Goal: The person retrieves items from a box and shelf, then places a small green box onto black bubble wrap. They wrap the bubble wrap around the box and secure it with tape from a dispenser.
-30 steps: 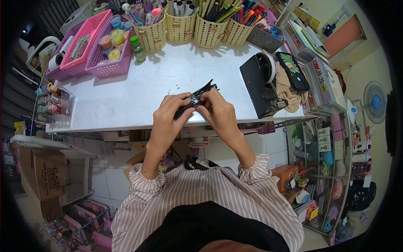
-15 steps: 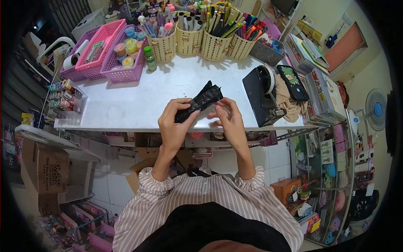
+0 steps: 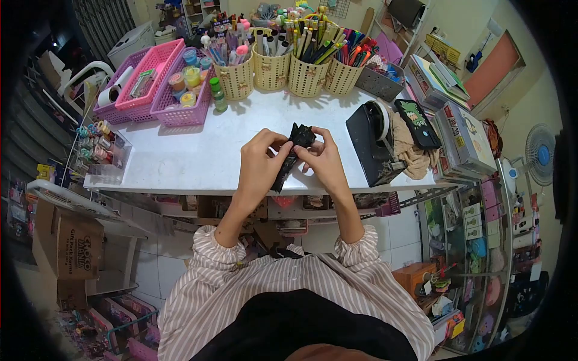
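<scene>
A crumpled, shiny black plastic bundle point(image 3: 303, 136) is held over the front part of the white table, its bunched end pointing up and its narrow end slanting down to the left. My left hand point(image 3: 260, 159) is closed on it from the left, the thumb pressing its middle. From the right, my right hand point(image 3: 325, 161) pinches the upper part between thumb and fingers. Whatever may be inside the plastic is hidden.
Pen-filled cream baskets point(image 3: 307, 75) line the back of the white table point(image 3: 180, 157). Left of them stand a green-capped bottle point(image 3: 218, 96) and a purple basket point(image 3: 180, 115) of small tubs. A black tape dispenser point(image 3: 368, 144) stands at the right, beside a beige cloth point(image 3: 408, 150).
The black bundle has turned more upright. My right hand, loosely beside it before, now pinches its upper end, and my left hand has shifted up and right along it.
</scene>
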Tool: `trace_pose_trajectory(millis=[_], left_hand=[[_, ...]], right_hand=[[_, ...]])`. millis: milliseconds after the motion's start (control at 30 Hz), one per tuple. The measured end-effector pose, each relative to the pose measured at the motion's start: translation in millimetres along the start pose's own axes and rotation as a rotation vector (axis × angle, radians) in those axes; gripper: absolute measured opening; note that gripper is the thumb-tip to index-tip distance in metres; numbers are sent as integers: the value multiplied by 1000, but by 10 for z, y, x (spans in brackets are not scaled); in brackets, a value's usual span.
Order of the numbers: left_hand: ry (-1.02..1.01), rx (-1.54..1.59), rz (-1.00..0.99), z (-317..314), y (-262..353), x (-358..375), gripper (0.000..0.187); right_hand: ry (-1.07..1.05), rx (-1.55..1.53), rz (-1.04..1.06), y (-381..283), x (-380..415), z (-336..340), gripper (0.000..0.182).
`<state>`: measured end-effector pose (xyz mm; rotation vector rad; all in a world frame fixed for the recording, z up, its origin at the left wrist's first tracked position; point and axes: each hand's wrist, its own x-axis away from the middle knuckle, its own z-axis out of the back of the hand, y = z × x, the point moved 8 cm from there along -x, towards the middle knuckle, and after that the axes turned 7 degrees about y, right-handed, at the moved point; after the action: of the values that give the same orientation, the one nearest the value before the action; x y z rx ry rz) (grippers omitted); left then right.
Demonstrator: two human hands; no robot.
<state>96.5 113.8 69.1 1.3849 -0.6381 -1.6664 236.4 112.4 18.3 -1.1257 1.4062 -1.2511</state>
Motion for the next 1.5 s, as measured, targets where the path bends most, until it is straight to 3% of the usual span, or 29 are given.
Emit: trace_pose_trajectory(millis=[100,233,300,400,533,700,833,900,967,1033,1167,1333,1400,1500], left_hand=[[49,-108,-137,-6,124,42,9],[35,-27,-140,-16,53,28,9],[-52,177,131,-30,-125,11,10],[-182,235,313,-88,-333,2,14],[-137,334,320,-161,-395,-5,24],[-297,435,446,-296,-463,20,30],[-231,413,426,-323,-431,8,33],[-36,332,324,-265,-497,-40,35],[-43,292,375,-298,-500,-17,29],[-35,383,321,-307,-444,-16,37],[-71,751,457,-272,-454,61,28],[-42,762,489,-247,-435,123,28],[33,727,426,-212,-460,115,26],[-12,716,425,-218,-408,136,24]], right_hand=[[32,31,-9,3,-35,-7,56],[55,48,0,27,-61,29,53],[37,21,20,73,-74,20,52],[9,-30,50,57,-52,4,49],[6,-109,66,13,-29,9,46],[-2,-94,68,-9,-4,25,44],[56,-211,47,33,-55,78,42],[22,-276,4,41,-32,61,39],[-53,-105,125,-26,0,-9,37],[-26,-123,127,-67,24,24,35],[-61,-254,4,-22,20,58,35],[-113,-352,43,-44,60,0,37],[-64,-302,119,-62,67,27,33],[-45,-185,84,-108,98,36,28]])
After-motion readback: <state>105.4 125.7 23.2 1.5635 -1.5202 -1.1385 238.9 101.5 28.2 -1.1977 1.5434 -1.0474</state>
